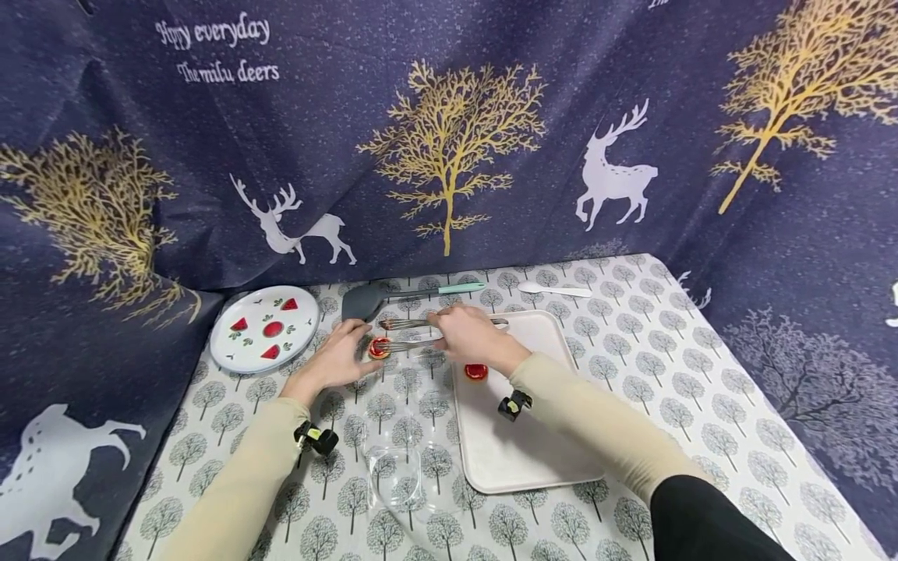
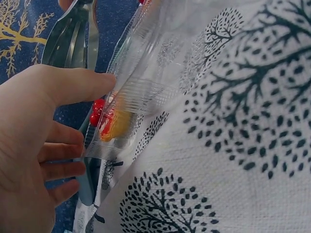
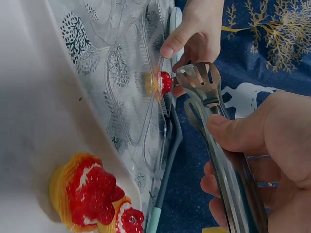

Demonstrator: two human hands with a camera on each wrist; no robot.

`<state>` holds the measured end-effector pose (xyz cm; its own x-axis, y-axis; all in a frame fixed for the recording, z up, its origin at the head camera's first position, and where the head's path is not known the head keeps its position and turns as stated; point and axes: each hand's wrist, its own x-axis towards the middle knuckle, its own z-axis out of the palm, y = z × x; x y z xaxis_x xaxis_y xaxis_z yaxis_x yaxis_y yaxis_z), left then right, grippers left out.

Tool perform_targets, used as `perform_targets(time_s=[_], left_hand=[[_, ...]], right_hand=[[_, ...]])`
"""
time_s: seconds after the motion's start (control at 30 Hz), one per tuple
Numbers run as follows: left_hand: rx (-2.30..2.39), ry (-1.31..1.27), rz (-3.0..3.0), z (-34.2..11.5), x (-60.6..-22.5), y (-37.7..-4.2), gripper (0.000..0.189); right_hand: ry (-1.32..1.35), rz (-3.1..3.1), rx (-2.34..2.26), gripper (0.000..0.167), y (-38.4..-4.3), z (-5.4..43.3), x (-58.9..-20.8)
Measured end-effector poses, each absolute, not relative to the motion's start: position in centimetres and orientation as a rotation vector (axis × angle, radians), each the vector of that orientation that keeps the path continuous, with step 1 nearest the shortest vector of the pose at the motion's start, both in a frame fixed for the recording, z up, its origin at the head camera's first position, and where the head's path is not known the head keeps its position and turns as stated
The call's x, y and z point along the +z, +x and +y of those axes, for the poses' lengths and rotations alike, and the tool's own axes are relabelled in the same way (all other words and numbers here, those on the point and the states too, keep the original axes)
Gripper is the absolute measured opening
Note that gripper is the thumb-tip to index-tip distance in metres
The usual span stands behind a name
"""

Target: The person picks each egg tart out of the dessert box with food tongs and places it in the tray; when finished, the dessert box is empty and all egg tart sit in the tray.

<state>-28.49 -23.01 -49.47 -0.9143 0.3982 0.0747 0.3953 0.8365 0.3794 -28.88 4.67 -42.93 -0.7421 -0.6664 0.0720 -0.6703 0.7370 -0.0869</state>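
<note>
My right hand [image 1: 463, 333] grips metal tongs [image 3: 209, 111], whose slotted tips reach left to a small tart with red topping [image 1: 380, 348]. That tart sits at the far left end of a clear plastic container [image 3: 138, 97]. My left hand [image 1: 333, 360] holds the container's corner, its thumb over the rim and its fingers outside. Whether the tongs still touch the tart cannot be told. Below my right hand, a white tray [image 1: 519, 436] bears two more tarts, a larger one [image 3: 87, 194] and another [image 3: 129, 218] partly cut off in the right wrist view.
Behind the hands lies a grey spatula [image 1: 362, 301] with a mint handle. A white utensil [image 1: 554, 290] rests near the back edge. At the left stands a round plate [image 1: 302, 343] with a watermelon pattern. A dark curtain [image 1: 491, 31] hangs behind the table.
</note>
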Motion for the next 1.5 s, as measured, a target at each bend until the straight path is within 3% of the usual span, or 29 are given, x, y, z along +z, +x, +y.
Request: perform_targets(time_s=[0.33,0.67,1.0,1.27,1.5], left_hand=[[0.586,0.649,3.013,-22.9,-49.4,-28.6,0.081],[0.584,0.655,3.007,-23.1,-49.6,-28.9,0.080],[0.612,0.575,2.961,-23.0,-49.2,-29.0,0.083],[0.624,0.573,2.948,-23.0,-49.4,-29.1,0.067],[0.601,0.567,2.946,-23.0,-49.1,-29.2,0.075]], right_hand=[[1.111,-2.916,0.127,0.031,-29.4,3.4,-43.4],[1.127,-2.959,0.111,0.028,-29.5,2.7,-43.8],[1.107,-2.959,0.050,0.035,-29.8,2.0,-44.1],[1.105,-2.971,0.048,0.030,-29.8,1.6,-44.3],[1.111,-2.981,0.021,0.024,-29.8,1.2,-44.1]])
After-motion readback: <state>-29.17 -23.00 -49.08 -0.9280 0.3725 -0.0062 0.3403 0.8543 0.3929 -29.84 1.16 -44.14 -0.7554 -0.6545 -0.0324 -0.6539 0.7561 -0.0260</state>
